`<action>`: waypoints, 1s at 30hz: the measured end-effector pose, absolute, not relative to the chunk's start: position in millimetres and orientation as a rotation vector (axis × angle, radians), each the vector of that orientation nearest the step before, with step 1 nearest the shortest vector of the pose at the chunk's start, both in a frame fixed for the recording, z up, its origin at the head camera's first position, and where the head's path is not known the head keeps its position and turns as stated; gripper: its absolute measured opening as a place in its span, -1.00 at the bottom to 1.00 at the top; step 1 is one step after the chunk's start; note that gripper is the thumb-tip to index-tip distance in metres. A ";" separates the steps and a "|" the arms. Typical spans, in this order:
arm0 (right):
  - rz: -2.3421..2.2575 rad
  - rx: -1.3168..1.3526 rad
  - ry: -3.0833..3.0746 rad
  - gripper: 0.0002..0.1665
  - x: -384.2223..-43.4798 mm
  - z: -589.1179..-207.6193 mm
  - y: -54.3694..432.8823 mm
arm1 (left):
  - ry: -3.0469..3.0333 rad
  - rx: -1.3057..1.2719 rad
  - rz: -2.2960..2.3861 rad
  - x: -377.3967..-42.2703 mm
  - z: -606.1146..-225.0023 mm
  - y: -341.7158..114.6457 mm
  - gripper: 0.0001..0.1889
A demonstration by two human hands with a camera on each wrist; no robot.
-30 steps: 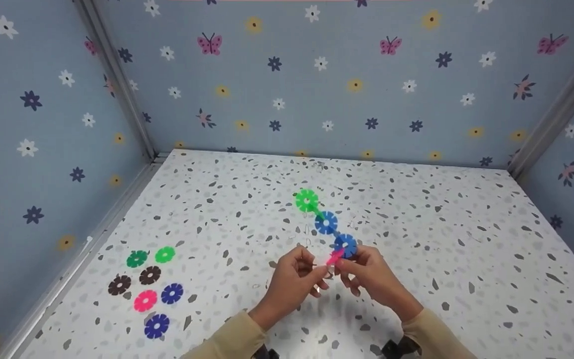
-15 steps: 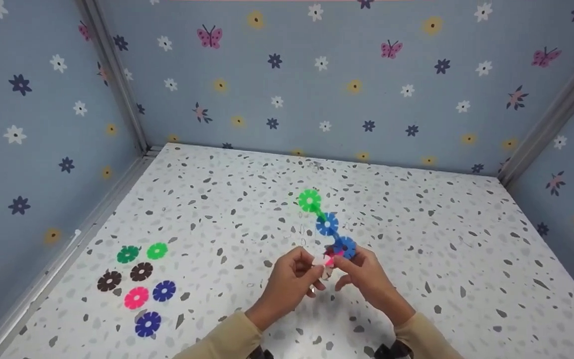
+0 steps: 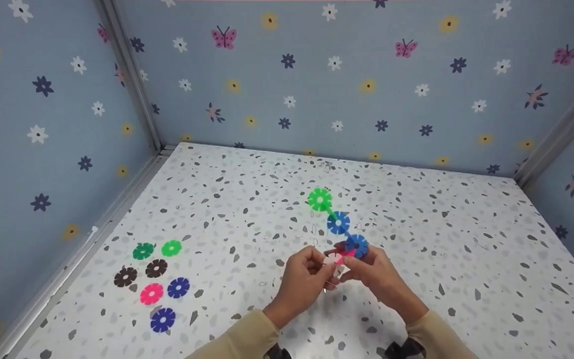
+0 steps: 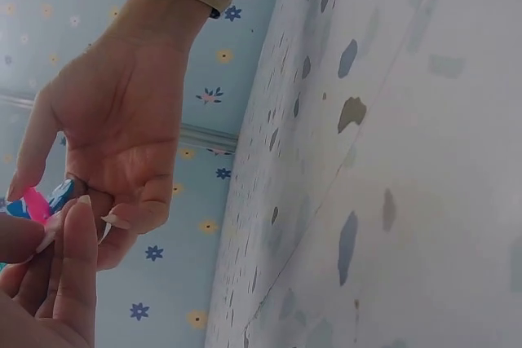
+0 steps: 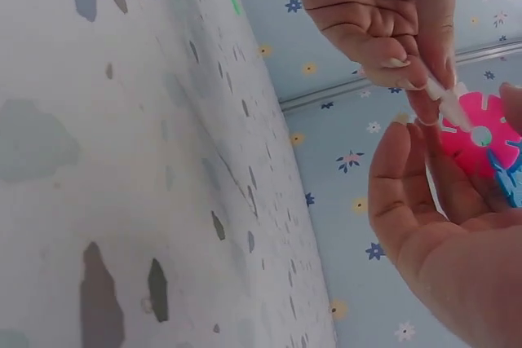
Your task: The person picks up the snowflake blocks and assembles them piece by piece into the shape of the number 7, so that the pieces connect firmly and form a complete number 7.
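My left hand [image 3: 302, 281] pinches a white slotted disc [image 3: 333, 257] between thumb and fingers. Against its edge stands a pink slotted disc [image 5: 466, 154], which my right hand [image 3: 385, 280] holds together with the near end of a chain of linked discs. From there the chain runs up and away through a near blue disc [image 3: 362, 242], another blue disc [image 3: 338, 216] and a light green disc [image 3: 320, 191] at its far end. Some links sit edge-on between these. In the right wrist view the white disc meets the pink one's rim; how deeply their slots engage, I cannot tell.
Several loose discs lie on the speckled table [image 3: 247, 199] at the left: dark green [image 3: 143, 245], light green [image 3: 171, 242], brown [image 3: 156, 262], pink [image 3: 146, 294] and dark blue [image 3: 163, 312] among them. Flower-patterned panels [image 3: 317, 99] enclose the table's back and sides.
The white disc, barely visible a second ago, now shows its face at the pink disc. My right fingers have shifted slightly around the chain's near end. The head view has swung a little.
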State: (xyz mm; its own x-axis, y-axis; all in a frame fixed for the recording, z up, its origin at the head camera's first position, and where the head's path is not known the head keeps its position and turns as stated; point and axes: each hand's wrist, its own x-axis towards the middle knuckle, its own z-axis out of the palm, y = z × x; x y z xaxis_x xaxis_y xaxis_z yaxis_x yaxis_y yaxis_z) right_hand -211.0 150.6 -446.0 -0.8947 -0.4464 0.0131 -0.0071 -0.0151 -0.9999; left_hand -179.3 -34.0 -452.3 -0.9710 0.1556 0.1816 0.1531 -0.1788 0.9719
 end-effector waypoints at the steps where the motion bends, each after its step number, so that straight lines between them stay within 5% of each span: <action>1: -1.952 -0.467 1.976 -0.44 -210.4 -445.8 150.4 | 1.997 0.372 2.387 -179.0 -451.7 -33.2 -0.89; 11: -1.776 -0.456 2.286 -0.75 -204.8 -453.0 143.0 | 2.314 0.398 2.166 -177.2 -460.9 -44.3 -0.89; 18: -1.886 -0.293 2.135 -0.75 -205.2 -453.8 153.4 | 2.627 0.492 1.799 -178.8 -459.9 -80.0 -0.99; 30: -1.987 -0.197 2.052 -0.81 -209.8 -460.4 159.7 | 3.051 -0.104 0.982 -221.4 -448.8 -222.9 -0.66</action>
State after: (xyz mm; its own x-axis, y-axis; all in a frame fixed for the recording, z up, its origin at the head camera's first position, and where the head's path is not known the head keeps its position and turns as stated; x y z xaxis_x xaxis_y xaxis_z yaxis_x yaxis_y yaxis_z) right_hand -209.8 159.7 -460.4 -0.9521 -0.2878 -0.1036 0.0942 0.0462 -0.9945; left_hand -221.4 -222.9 -448.8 -0.9958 -0.0817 0.0419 -0.0420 0.8107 0.5840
